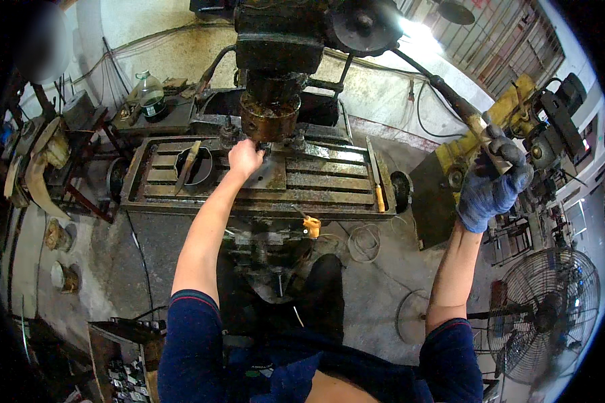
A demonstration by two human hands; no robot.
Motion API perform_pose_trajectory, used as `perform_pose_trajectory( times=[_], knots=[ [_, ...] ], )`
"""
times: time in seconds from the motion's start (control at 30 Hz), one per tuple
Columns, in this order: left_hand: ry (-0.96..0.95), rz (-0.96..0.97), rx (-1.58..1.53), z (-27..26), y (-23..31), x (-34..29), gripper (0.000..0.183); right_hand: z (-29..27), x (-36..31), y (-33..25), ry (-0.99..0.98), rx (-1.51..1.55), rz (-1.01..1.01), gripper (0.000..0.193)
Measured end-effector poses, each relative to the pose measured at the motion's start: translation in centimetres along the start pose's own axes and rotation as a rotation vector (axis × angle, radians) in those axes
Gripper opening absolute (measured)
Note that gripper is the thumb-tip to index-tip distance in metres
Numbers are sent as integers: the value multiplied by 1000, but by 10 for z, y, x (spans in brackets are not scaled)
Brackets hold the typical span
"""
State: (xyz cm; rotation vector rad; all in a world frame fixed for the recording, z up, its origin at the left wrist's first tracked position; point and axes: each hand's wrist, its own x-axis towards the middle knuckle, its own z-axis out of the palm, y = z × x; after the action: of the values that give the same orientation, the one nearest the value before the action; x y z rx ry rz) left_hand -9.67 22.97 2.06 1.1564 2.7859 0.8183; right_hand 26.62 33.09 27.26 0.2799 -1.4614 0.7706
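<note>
The bare left hand [245, 158] is closed on a small metal piece on the drill table [329, 196], right under the drill head [270, 115]. The gloved right hand [492, 183] grips the long feed handle [450, 99], right of the drill head. A slow pull and a tight hold seem best.

A slotted table [316, 181] lies under the drill head [270, 114], a bottle [150, 94] behind-left, a fan [548, 312] right.
</note>
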Motion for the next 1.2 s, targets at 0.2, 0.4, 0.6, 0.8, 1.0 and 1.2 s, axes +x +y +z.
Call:
perform_pose_trajectory(
  times=[0.2, 0.4, 0.6, 0.8, 1.0, 1.2],
  knots=[
    [104, 40, -11, 10, -8, 3, 37, 1, 12, 3, 47, -213, 0, 36],
    [79, 19, 4, 13, -8, 5, 33, 11, -7, 1, 90, -287, -17, 36],
    [162, 67, -36, 12, -7, 2, 37, 7, -3, 4, -37, -250, -77, 39],
    [55, 15, 19, 4, -2, 0, 32, 3, -30, 10, 24, -313, -58, 42],
    [79, 51, 41, 7, -3, 0, 30, 5, -17, -2, -58, -387, -42, 42],
    [79, 26, -11, 5, -2, -2, 29, 4, -36, 7, 40, -267, 9, 42]
  ],
)
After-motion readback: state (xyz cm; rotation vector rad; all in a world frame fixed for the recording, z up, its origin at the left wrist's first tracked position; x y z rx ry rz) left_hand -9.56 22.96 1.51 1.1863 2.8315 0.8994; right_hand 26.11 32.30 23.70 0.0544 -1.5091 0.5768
